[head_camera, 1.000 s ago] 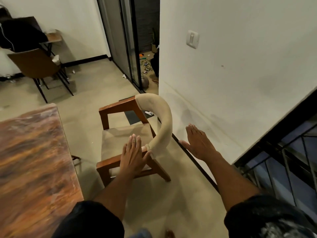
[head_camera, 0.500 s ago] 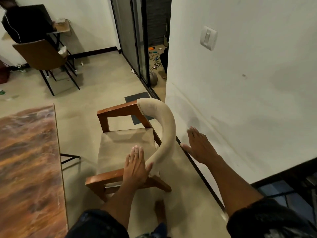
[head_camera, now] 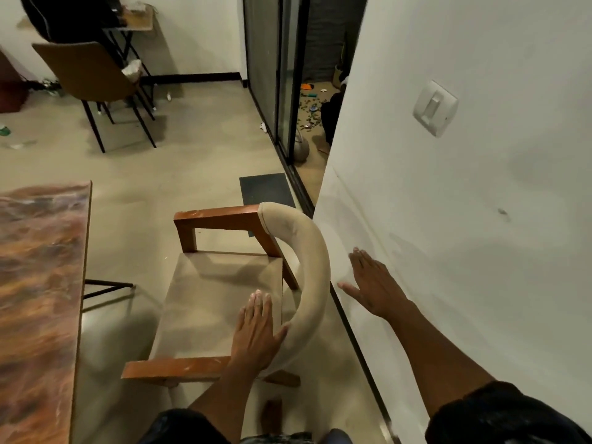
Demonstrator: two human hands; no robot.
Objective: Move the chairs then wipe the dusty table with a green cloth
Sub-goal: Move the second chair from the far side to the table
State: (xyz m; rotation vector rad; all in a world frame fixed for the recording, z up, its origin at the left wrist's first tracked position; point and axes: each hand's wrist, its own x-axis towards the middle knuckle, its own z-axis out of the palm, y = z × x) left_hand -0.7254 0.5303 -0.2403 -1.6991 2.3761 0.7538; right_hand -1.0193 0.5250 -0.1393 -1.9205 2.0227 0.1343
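Your left hand (head_camera: 256, 334) lies flat, fingers straight, on the near armrest of the wooden chair (head_camera: 221, 302), thumb against the beige padded backrest (head_camera: 312, 277); nothing gripped; your right hand (head_camera: 374, 286) hangs open w/ fingers spread, just beside the white wall (head_camera: 480, 203), holding nothing; can't tell if it touches; chair sits btwn the tabletop (head_camera: 38, 299) on your left & the wall on your right, apart from both; beyond it a dark mat (head_camera: 267, 189) on the floor; further back a brown chair (head_camera: 93, 75) w/ thin black legs nr a small desk (head_camera: 137, 20); light switch (head_camera: 435, 107) on the wall.
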